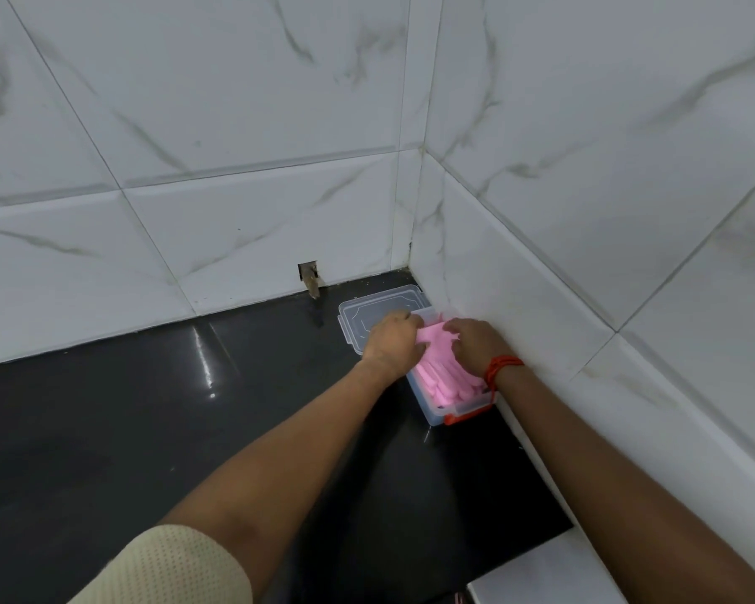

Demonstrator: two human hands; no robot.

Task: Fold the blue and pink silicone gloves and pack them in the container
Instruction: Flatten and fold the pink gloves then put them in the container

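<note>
A clear plastic container (432, 414) with an orange clasp sits on the black counter, tight against the right wall. A pink silicone glove (443, 377) lies folded inside it, its fingers pointing toward me. My left hand (391, 337) grips the glove's far left edge. Over the far right part of the glove, my right hand (476, 344) presses down with bent fingers. No blue glove shows; it may lie hidden under the pink one.
The clear lid (367, 311) lies flat just behind the container, near the corner. White marble tile walls close in at the back and right. The black counter (149, 429) stretches to the left. A small hole (308, 276) is cut in the back wall.
</note>
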